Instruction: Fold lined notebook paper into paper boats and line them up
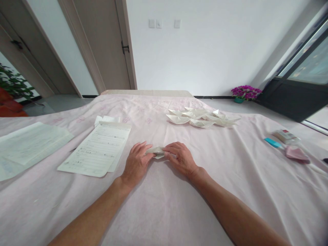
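- Our folded paper (158,150) sits at the centre of the frame, over the pink cloth (159,201).
- Our left hand (135,160) pinches its left end; our right hand (181,159) grips its right end.
- We should hold both ends level and press lightly with thumbs and fingertips; paper this thin would probably tear or crease crookedly if we pulled unevenly.

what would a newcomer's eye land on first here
Probably the left hand and right hand, holding a small folded paper between them at the centre of the pink cloth. Beyond, slightly right, lies a cluster of pointed paper folds. Vivid purple flowers stand out near the far wall.
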Tool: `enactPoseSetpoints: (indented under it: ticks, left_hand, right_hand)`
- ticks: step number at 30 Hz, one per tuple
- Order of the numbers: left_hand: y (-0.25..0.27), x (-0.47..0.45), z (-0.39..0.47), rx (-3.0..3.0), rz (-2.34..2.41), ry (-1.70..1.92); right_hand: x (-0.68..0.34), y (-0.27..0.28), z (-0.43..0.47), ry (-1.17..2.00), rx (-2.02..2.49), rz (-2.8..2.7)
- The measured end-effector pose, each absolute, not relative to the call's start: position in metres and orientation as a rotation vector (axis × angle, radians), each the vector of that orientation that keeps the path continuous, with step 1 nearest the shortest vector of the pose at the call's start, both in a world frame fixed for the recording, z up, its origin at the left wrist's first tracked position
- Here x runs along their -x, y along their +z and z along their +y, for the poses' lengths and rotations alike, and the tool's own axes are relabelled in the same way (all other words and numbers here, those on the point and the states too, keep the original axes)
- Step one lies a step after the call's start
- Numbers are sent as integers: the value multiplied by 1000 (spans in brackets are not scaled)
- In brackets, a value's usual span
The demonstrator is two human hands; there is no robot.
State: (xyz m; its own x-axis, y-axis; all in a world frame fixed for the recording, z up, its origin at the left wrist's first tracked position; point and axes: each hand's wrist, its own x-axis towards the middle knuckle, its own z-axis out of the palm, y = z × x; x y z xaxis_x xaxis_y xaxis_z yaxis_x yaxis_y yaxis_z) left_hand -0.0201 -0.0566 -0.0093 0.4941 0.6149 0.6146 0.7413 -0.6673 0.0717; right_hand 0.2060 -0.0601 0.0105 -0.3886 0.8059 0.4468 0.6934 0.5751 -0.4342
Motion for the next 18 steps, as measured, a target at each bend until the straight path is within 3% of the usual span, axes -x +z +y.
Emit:
enactPoseSetpoints:
  ticks: [18]
  left_hand:
    - [-7, 18, -59, 2537, -1172, -905]
  right_hand:
    - [-186, 33, -63, 70, 1263, -2328]
